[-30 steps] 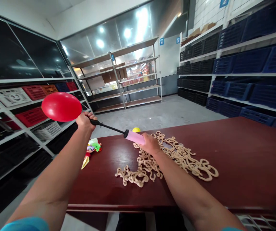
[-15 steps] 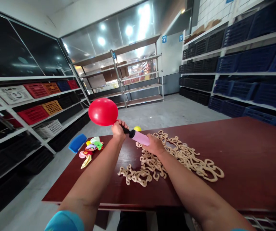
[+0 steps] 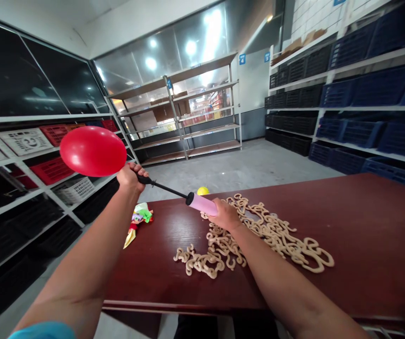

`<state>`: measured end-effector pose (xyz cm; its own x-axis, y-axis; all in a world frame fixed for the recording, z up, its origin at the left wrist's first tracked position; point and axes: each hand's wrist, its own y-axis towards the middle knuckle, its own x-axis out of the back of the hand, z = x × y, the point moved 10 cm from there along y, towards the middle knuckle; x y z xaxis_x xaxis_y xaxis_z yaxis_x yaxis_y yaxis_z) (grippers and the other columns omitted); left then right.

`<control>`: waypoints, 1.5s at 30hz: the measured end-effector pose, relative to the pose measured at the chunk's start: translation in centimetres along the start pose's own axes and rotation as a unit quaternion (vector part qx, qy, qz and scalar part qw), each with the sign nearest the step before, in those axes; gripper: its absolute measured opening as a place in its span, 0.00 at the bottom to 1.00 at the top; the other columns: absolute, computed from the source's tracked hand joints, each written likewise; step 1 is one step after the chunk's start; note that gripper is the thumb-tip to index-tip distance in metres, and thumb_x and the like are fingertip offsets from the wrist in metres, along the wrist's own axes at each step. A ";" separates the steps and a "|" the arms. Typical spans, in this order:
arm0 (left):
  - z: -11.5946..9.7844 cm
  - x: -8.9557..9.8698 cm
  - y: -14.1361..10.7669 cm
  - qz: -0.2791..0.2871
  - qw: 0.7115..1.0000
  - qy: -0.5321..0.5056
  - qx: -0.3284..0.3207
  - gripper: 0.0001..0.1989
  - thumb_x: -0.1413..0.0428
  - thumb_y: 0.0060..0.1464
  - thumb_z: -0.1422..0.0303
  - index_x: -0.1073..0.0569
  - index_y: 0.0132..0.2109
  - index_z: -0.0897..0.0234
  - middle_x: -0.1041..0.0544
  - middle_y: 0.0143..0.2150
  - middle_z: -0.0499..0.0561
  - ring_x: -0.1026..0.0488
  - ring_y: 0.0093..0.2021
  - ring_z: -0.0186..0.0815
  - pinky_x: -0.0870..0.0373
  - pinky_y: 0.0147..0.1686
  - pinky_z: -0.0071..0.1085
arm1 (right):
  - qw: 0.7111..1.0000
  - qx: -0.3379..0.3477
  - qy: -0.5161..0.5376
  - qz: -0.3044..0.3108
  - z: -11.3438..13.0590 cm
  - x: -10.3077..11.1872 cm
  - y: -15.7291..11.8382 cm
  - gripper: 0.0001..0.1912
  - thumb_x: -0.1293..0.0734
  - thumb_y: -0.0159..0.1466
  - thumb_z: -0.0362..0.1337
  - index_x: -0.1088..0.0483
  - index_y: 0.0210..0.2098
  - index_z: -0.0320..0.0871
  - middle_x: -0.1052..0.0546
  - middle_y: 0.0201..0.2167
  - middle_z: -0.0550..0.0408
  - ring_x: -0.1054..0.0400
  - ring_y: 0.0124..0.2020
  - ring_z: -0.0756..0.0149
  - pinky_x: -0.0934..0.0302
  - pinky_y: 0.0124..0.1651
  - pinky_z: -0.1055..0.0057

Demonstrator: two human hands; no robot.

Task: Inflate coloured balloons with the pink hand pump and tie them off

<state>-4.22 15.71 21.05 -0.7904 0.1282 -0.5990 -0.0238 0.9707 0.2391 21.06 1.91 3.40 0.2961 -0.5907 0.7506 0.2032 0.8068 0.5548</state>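
My left hand point(image 3: 131, 178) is closed around the black handle end of a balloon pump. A red inflated balloon point(image 3: 93, 151) sits at that same hand, its neck hidden by the fingers. The pump's thin black rod is drawn out of the pink barrel point(image 3: 203, 204). My right hand point(image 3: 226, 215) wraps round the barrel's other end, above a spread of beige twisted, ring-like pieces point(image 3: 273, 230) on the table. Left of them, partly behind my left forearm, lies a small heap of limp, colourful balloons point(image 3: 141, 215).
The dark red table point(image 3: 351, 226) fills the foreground. A yellow round object point(image 3: 203, 190) shows beyond its far edge. Metal shelving point(image 3: 188, 153) stands at the back; crates point(image 3: 361, 132) line the right, and more crates point(image 3: 50, 170) the left.
My left hand has moved left with the balloon, drawing the pump's rod out of the barrel. The balloon looks larger. My right hand has hardly moved.
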 end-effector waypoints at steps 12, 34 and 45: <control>12.0 -1.8 -5.6 0.012 0.997 -0.021 0.074 0.09 0.56 0.39 0.77 0.50 0.22 0.62 0.52 0.16 0.42 0.50 0.13 0.26 0.50 0.15 0.25 | 0.999 -0.008 -0.011 0.035 0.1 0.2 -0.3 0.18 0.35 0.52 0.47 0.36 0.36 0.43 0.27 0.31 0.51 0.34 0.32 0.64 0.48 0.31 0.72; 2.9 1.3 -0.4 -0.021 0.999 -0.010 0.027 0.07 0.57 0.36 0.79 0.48 0.22 0.63 0.50 0.17 0.42 0.51 0.14 0.25 0.54 0.14 0.23 | 1.000 -0.005 -0.002 0.023 0.5 -0.6 -0.4 0.18 0.35 0.51 0.46 0.36 0.38 0.44 0.27 0.31 0.52 0.33 0.31 0.63 0.47 0.32 0.71; 14.1 -0.7 -6.2 -0.034 0.994 -0.020 0.101 0.09 0.56 0.40 0.77 0.50 0.22 0.63 0.51 0.17 0.42 0.50 0.14 0.25 0.51 0.16 0.25 | 0.999 -0.019 0.004 0.047 -0.2 -0.5 -0.6 0.22 0.33 0.50 0.46 0.36 0.43 0.44 0.26 0.34 0.52 0.32 0.34 0.62 0.47 0.35 0.71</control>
<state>5.13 12.52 9.18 -0.7662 0.0651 -0.6393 0.0498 0.9979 0.0419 20.95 1.76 2.62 0.3225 -0.5123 0.7959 0.2094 0.8586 0.4679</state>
